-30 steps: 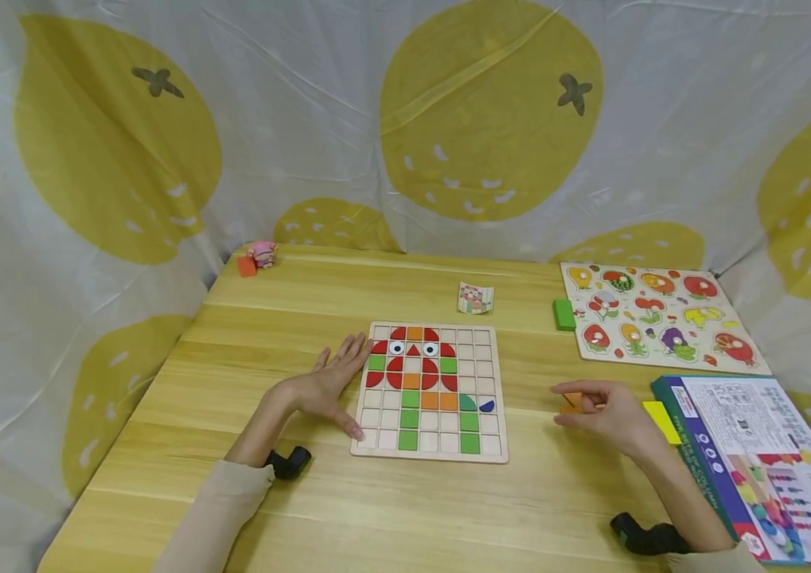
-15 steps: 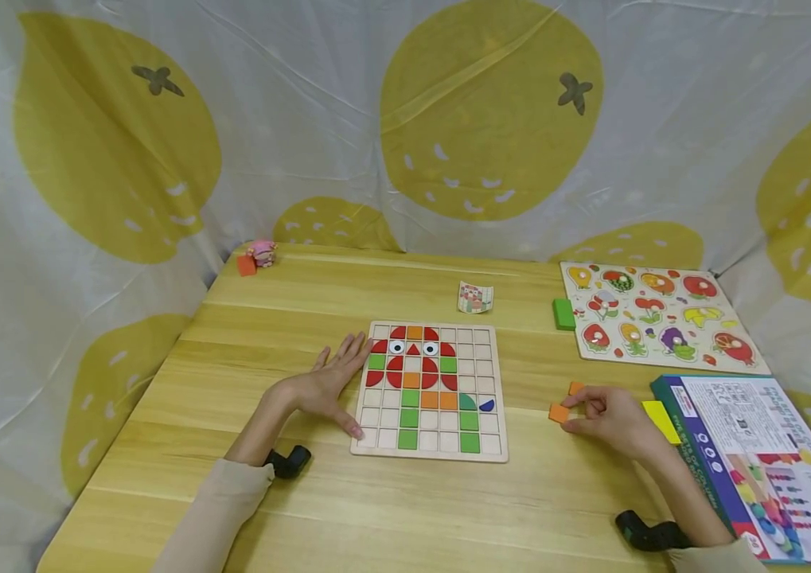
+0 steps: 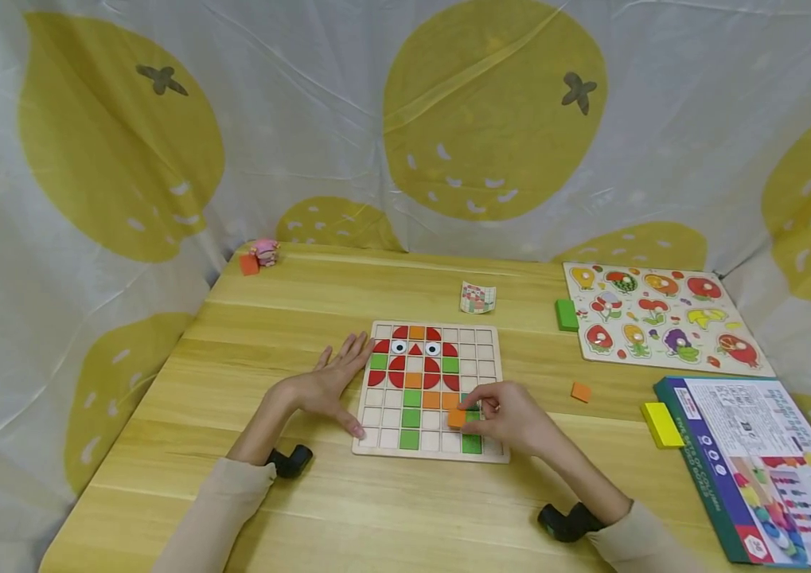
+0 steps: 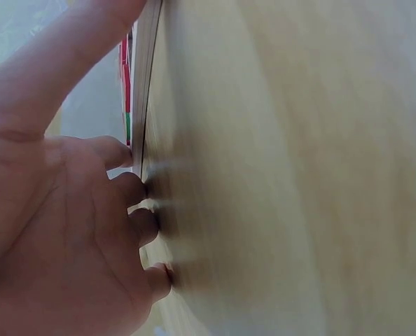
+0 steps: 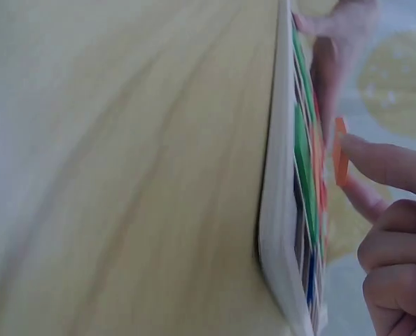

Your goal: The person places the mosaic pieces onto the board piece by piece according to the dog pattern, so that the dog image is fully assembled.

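Note:
The wooden grid board [image 3: 376, 418] holds red, green and orange pieces, with two eye pieces near its top. Along the board's left edge rests my left hand [image 3: 329, 390], fingers spread, thumb at the lower left corner. Above the board's lower right part, my right hand [image 3: 508, 414] pinches an orange square tile [image 3: 456, 419] between thumb and index finger. In the right wrist view this orange tile [image 5: 341, 151] is held on edge, apart from the board's surface. The right hand hides some cells of the board in the head view.
A second orange tile [image 3: 580, 391] lies right of the board. Further right are a yellow block [image 3: 661, 425], a boxed set [image 3: 756, 461], a green block [image 3: 566, 315] and a fruit puzzle [image 3: 663, 318]. A picture card [image 3: 477, 298] and a pink figurine [image 3: 265, 252] lie toward the back.
My right hand has picked up one orange tile from the right side and carried it left over the board. The other orange tile stays behind. My left hand stays in place.

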The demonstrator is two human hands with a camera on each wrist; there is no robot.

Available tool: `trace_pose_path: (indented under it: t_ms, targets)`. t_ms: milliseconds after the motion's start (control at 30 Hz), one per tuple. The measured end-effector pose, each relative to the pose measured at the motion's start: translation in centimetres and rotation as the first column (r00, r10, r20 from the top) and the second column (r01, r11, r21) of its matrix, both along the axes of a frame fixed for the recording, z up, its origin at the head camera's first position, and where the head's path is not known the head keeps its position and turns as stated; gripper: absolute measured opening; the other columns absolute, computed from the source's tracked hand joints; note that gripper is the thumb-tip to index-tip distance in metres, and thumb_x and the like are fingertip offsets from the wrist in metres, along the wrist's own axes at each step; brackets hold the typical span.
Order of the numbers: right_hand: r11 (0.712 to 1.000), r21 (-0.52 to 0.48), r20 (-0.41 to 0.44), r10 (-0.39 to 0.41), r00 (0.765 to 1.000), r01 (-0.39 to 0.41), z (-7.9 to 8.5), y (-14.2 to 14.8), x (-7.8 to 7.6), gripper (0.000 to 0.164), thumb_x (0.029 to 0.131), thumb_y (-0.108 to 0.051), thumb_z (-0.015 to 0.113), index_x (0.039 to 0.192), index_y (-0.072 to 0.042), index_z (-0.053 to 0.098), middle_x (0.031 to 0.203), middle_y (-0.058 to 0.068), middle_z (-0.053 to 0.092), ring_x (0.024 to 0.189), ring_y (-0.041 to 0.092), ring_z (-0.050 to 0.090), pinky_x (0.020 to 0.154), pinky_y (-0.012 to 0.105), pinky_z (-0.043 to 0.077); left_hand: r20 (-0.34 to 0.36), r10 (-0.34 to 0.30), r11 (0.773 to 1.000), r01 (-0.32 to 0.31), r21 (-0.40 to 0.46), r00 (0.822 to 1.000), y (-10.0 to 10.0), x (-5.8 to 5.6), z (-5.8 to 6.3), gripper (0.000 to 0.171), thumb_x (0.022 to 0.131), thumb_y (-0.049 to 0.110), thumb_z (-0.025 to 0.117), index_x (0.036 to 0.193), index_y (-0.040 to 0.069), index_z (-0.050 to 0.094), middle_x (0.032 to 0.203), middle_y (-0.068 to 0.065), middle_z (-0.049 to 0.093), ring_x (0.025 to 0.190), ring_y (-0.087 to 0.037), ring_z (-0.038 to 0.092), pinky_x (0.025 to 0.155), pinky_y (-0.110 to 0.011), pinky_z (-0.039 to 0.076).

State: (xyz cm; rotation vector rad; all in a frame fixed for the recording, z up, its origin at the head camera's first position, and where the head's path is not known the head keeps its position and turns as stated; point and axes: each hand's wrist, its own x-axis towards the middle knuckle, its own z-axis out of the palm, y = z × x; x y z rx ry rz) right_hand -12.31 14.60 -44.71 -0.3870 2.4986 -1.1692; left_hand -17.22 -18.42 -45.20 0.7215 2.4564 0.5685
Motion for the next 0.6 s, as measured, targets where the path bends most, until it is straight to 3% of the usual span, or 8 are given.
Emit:
trace_pose_path:
  t_ms: [233, 600]
  targets:
    - [0.999, 0.037, -0.006, -0.028, 1.000, 0.028, -0.6, -3.2, 0.1, 0.018, 0.074, -0.019, 0.084, 0.087, -0.015, 0.073, 0.052, -0.005, 0.035, 0.047, 0.009, 0.031, 0.046, 0.019, 0.021, -0.006, -0.001, 1.000, 0.001, -0.006, 1.000, 0.1, 0.0, -0.1, 0.140, 0.061, 0.055, 0.085, 0.155, 0.011, -0.009, 0.161, -0.016, -0.021, 0.149, -0.036, -0.018, 0.117, -0.063, -0.009]
    - [0.999, 0.019, -0.031, -0.045, 0.998, 0.045, -1.1, -4.0, -0.2, 0.019, 0.070, -0.019, 0.086, 0.085, -0.017, 0.075, 0.053, -0.004, 0.037, 0.052, 0.011, 0.035, 0.049, 0.020, 0.023, 0.000, 0.001, 1.000, -0.001, -0.003, 1.000, 0.1, 0.0, 0.0, 0.141, 0.060, 0.055, 0.085, 0.155, 0.012, -0.010, 0.161, -0.014, -0.021, 0.149, -0.035, -0.018, 0.118, -0.063, -0.008]
